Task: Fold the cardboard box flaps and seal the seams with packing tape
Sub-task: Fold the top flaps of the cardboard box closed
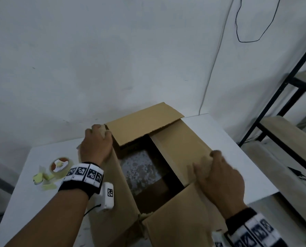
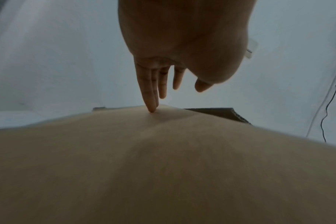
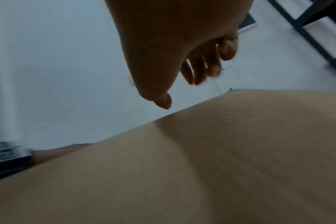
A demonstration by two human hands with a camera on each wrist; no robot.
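A brown cardboard box point(image 1: 180, 213) stands on the white table point(image 1: 41, 202) with its top partly open. Its far flap point(image 1: 143, 123) and right flap point(image 1: 180, 154) lean inward, and something speckled grey point(image 1: 141, 172) lies inside. My left hand point(image 1: 97, 141) rests at the far end of the left flap point(image 1: 120, 189). In the left wrist view its fingers point(image 2: 152, 106) are straight and one tip touches the cardboard point(image 2: 163, 166). My right hand point(image 1: 218, 172) is at the near end of the right flap; in the right wrist view this hand point(image 3: 180, 92) hangs relaxed over cardboard point(image 3: 220, 151).
A roll of clear packing tape point(image 1: 60, 165) and yellowish tape scraps point(image 1: 41, 179) lie on the table left of the box. A black metal shelf with wooden boards point(image 1: 291, 132) stands close on the right. A white wall with a hanging cable point(image 1: 238, 32) is just behind.
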